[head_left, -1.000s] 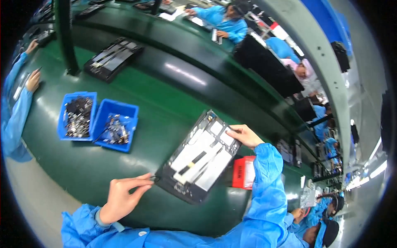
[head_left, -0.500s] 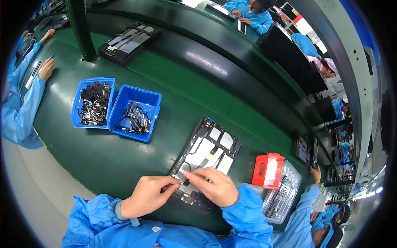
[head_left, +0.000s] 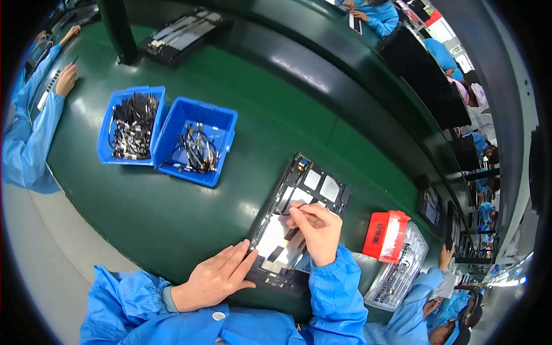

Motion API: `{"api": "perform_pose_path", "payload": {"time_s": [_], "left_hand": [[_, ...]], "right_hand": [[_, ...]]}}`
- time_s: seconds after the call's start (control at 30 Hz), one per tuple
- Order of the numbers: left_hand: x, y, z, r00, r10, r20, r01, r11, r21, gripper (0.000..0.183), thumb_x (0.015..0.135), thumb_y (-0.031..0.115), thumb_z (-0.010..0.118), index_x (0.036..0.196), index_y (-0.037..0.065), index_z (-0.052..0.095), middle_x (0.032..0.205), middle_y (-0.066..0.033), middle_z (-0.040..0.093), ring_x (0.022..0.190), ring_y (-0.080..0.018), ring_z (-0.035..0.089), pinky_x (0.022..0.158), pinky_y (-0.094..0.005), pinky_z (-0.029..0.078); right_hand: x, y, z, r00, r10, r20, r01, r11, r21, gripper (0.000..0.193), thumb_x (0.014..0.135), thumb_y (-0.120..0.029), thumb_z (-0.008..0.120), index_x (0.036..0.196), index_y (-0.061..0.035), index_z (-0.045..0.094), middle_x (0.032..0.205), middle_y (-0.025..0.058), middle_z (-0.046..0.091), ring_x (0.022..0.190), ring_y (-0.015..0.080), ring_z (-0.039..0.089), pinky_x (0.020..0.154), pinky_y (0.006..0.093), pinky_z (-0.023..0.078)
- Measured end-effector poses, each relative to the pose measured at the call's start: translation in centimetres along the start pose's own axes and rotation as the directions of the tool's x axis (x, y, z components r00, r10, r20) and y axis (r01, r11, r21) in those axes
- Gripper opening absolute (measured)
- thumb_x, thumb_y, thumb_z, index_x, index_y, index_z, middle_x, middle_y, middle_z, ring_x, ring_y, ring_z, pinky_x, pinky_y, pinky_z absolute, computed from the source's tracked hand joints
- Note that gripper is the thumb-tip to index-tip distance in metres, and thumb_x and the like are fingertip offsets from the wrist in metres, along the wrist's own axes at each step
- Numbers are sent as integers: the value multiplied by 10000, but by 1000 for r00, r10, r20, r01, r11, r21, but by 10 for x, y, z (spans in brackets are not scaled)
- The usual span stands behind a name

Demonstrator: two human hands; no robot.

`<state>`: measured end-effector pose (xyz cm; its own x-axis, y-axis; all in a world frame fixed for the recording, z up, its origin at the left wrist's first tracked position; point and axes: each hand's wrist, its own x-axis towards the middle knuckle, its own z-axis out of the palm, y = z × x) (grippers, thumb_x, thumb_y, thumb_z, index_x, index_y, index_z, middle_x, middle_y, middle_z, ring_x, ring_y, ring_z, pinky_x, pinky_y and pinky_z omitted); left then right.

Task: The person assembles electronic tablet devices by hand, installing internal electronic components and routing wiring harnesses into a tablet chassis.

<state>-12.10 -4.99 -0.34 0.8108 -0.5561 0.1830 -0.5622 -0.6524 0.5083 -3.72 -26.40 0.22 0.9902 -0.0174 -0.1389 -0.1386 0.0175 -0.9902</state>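
An opened flat electronic device (head_left: 276, 234), perhaps a tablet, lies tilted on the green table in front of me. It has a black frame and silver-white panels inside. My left hand (head_left: 214, 277) rests on its lower left edge, fingers stretched out and holding nothing. Over the middle of the device, my right hand (head_left: 317, 230) pinches a thin black cable (head_left: 282, 213). The cable's end is hidden by my fingertips.
Two blue bins stand at left: one bin (head_left: 127, 161) is full of black cables, the other bin (head_left: 190, 177) holds fewer. A red box (head_left: 375, 236) and a clear tray (head_left: 376, 294) of parts sit at right. Another device (head_left: 181, 37) lies far back. Co-workers sit on both sides.
My left hand has gone from a pinch to lying flat on the device's edge. My right hand has moved up and right along the device. The whole view has shifted slightly.
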Motion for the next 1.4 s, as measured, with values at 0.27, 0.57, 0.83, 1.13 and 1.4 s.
{"api": "perform_pose_path", "payload": {"time_s": [0.27, 0.57, 0.83, 1.13, 1.4], "left_hand": [[15, -17, -16, 990, 96, -105, -103, 993, -65, 511, 776, 414, 716, 1048, -14, 653, 1085, -162, 641, 1001, -292, 647, 878, -358, 534], [63, -47, -18, 965, 217, -145, -181, 957, 227, 350, 760, 272, 699, 1054, 86, 664, 1089, -46, 640, 1001, -214, 593, 871, -370, 463], [76, -53, -20, 940, 268, -211, -209, 941, 266, 272, 736, 195, 677, 971, 59, 670, 998, -53, 652, 957, -198, 601, 851, -355, 466], [72, -54, -17, 944, 273, -185, -216, 935, 282, 281, 708, 188, 675, 966, 77, 679, 997, -36, 655, 959, -185, 603, 853, -350, 463], [72, -55, -8, 943, 309, -125, -259, 914, 312, 356, 711, 232, 665, 1036, 86, 670, 1025, -34, 648, 996, -196, 589, 871, -364, 458]], "right_hand": [[2, 4, -2, 986, 129, 109, -125, 991, -44, 141, 861, 28, 664, 995, 70, 669, 960, 117, 659, 762, 157, 672, 678, 250, 561], [-3, 4, 8, 998, 43, 40, -34, 978, -205, 139, 858, 48, 653, 985, 102, 646, 924, 121, 646, 641, 109, 625, 543, 206, 515], [0, -4, 3, 983, 175, 52, -173, 984, -38, 115, 854, 42, 659, 965, 57, 685, 844, 72, 644, 634, 85, 609, 512, 208, 498], [0, 0, 13, 996, 92, -22, -94, 980, -177, 92, 839, 43, 671, 929, 48, 691, 827, 68, 637, 626, 74, 602, 482, 210, 513], [0, 1, 12, 997, 76, -15, -77, 961, -264, 95, 825, 46, 677, 919, 41, 690, 827, 63, 636, 628, 67, 604, 460, 214, 518]]}}
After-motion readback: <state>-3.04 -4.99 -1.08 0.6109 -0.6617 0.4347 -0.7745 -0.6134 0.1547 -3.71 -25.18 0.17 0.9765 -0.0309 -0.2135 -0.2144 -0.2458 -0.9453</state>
